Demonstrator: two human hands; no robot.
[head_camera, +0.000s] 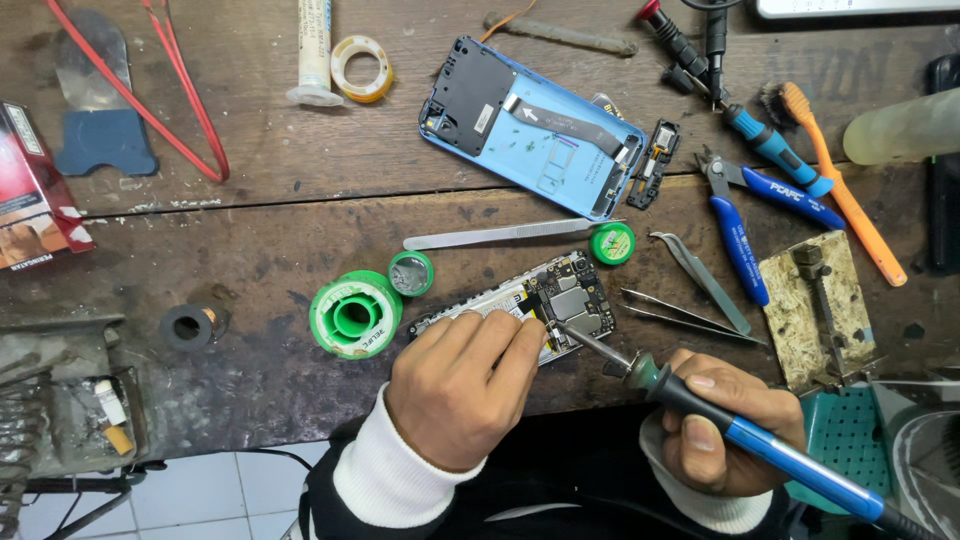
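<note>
At the lower centre of the frame the left hand (463, 385) rests knuckles-up on the dark, scarred wooden bench (280, 235), its fingers (520, 345) curled shut and pinching down on the edge of a bare phone circuit board (570, 295), a flat rectangular slab studded with small metal shields and black chips. The right hand (725, 430), lower right, is wrapped tightly around the blue plastic grip of a soldering iron (700, 405); its slim grey metal tip slants up-left and touches the board just beside the left fingertips. Both wrists show ribbed white cuffs under dark sleeves.

Left of the board sits a glossy green spool (355, 315), round with a hollow core, and just above it a smaller round tin (410, 272) with dull grey contents. A long, flat steel tweezer (500, 235) lies across the middle of the frame, ending near a small green-rimmed pot (612, 243). In the upper centre lies an opened phone shell (530, 125), light blue plastic with a black inner plate and a dark ribbon strip. To the right are pointed steel tweezers (700, 275), blue-handled cutters (740, 215), an orange toothbrush (840, 180) with worn bristles, and a grimy rectangular block (815, 305). A roll of yellowish tape (361, 68) sits at upper left of centre
</note>
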